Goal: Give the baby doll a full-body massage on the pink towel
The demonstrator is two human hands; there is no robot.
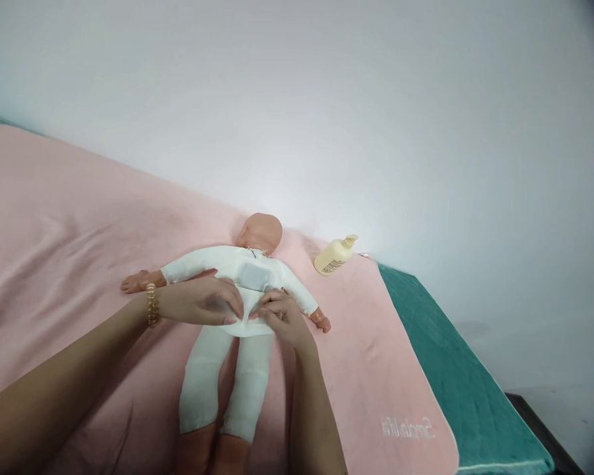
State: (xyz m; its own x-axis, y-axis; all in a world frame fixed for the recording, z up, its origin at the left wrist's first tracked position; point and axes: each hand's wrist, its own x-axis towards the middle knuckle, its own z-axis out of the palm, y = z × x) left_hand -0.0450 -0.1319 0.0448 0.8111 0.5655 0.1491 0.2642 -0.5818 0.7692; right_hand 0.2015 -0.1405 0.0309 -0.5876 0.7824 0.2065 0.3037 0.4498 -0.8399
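Observation:
A baby doll with a white cloth body lies stretched out, its arms spread and its bald head toward the wall. No facial features show, and a grey rectangular panel sits on its upper torso. White fabric wraps the doll's hips. My left hand, with a gold beaded bracelet at the wrist, pinches this fabric from the left. From the right, my right hand has its fingers closed on the same fabric. A narrow gap separates my fingertips, which partly hide the waist.
A pale yellow pump bottle stands to the right of the doll's head, near the wall. Under the doll is a pink blanket, rumpled at the left. A green mat shows beyond its right edge.

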